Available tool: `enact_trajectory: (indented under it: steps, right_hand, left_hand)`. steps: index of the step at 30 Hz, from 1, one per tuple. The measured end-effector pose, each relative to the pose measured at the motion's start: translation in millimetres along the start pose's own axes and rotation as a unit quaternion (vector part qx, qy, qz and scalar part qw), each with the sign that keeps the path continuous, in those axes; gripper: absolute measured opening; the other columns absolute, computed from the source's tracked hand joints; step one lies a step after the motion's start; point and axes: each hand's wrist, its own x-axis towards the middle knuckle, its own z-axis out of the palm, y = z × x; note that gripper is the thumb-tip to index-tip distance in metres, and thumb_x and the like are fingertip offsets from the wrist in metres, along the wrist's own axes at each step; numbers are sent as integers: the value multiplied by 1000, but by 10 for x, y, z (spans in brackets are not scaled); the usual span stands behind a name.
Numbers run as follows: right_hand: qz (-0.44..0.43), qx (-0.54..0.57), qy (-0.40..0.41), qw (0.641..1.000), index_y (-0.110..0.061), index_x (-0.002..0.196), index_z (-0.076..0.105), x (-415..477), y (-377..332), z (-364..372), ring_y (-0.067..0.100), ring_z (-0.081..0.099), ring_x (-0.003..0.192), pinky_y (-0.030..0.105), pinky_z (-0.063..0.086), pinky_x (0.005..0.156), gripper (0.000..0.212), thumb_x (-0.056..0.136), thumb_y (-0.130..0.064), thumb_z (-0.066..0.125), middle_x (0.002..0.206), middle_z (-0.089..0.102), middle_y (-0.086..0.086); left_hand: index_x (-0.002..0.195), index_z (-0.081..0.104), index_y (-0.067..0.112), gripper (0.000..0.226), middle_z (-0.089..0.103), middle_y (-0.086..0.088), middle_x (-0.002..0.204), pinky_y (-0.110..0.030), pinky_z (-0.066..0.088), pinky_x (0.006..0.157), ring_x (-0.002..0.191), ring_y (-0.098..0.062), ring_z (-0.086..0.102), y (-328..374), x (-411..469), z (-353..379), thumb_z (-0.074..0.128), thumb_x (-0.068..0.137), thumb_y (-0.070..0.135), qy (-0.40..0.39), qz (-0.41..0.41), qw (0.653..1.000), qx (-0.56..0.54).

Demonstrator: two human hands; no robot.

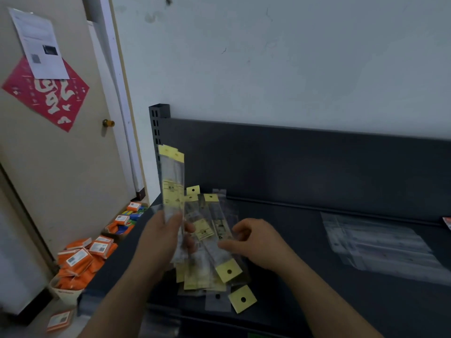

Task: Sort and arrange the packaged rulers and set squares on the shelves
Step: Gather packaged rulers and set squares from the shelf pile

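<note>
The left hand (161,237) grips a bundle of ruler packs (172,181) upright by its lower end, above the loose pile (207,279) on the dark shelf (292,240). The right hand (256,242), fingers curled, looks to be pinching one pack (219,228) off that pile, though blur hides the contact. It is best to turn its yellow tag upward to match the bundle, then slide it in flush.
</note>
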Motion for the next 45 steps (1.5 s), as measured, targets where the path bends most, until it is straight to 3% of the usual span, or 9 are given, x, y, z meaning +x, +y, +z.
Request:
enact_trajectory:
  steps: [3, 7, 13, 17, 22, 28, 34, 38, 45]
  right_hand:
    - [14, -119, -20, 993, -25, 102, 54, 5, -130, 153, 13, 58, 87, 35, 52, 76, 62, 63, -70, 70, 98, 56, -6]
    - [32, -99, -11, 995, -15, 88, 58, 72, -152, 153, 15, 60, 73, 34, 50, 62, 40, 74, -49, 73, 85, 60, -1]
    - [44, 186, 4, 982, -2, 94, 65, 63, 1, -91, 13, 65, 66, 26, 57, 61, 19, 95, -19, 55, 82, 69, 11]
    - [32, 332, -36, 942, -5, 107, 67, -71, 173, -481, 15, 62, 66, 25, 50, 57, 24, 86, -16, 64, 82, 65, 10]
    - [16, 260, -120, 958, -6, 107, 69, -135, 314, -687, 13, 55, 58, 22, 44, 51, 24, 83, -6, 65, 68, 62, 6]
    - [4, 350, 14, 937, -8, 107, 63, 76, 209, -550, 11, 54, 59, 21, 46, 53, 26, 84, 3, 65, 77, 64, 7]
    - [8, 310, 66, 948, -4, 110, 58, 207, -49, -200, 16, 66, 73, 25, 54, 64, 33, 82, -13, 73, 95, 70, 15]
    - [57, -32, 15, 998, -20, 81, 52, 170, -116, 102, 13, 49, 63, 25, 35, 53, 45, 69, -54, 78, 73, 51, -1]
    - [96, -24, -7, 995, -14, 55, 41, 173, -171, 114, 12, 39, 45, 22, 29, 44, 46, 77, -30, 78, 51, 39, 0]
  left_hand:
    - [95, 55, 2, 28, 58, -13, 71, -35, 47, 52, 49, -22, 52, -71, 16, -106, 44, 101, 27, 13, -27, 998, 59]
    - [84, 55, -1, 32, 56, -14, 61, -28, 46, 44, 46, -19, 52, -111, -68, -130, 45, 100, 25, -11, -36, 992, 121]
    - [88, 56, -2, 34, 57, -18, 67, -32, 42, 51, 48, -21, 49, -85, -37, -190, 42, 101, 27, -20, -59, 997, 51]
    - [89, 60, -1, 56, 58, -14, 66, -29, 43, 46, 49, -23, 50, 15, -1, -238, 37, 100, 49, -20, -139, 989, -44]
    - [96, 65, 8, 54, 71, -13, 70, -26, 50, 43, 51, -23, 64, 167, -89, -315, 38, 94, 55, -126, -149, 976, -96]
    - [124, 54, -2, 47, 68, -27, 102, -24, 47, 39, 61, -29, 65, 158, -197, -427, 52, 86, 25, -292, -187, 933, -97]
    - [116, 56, 5, 26, 73, -17, 95, -23, 50, 46, 55, -15, 62, 97, -308, -341, 55, 90, 10, -270, -102, 957, 2]
    - [106, 58, 1, 17, 71, -18, 90, -31, 57, 58, 65, -21, 65, 4, -285, -390, 44, 98, 5, -145, -75, 986, -36]
    - [107, 56, 5, 18, 70, -17, 98, -42, 55, 78, 79, -27, 66, -52, -296, -392, 39, 100, 2, -97, -87, 991, -19]
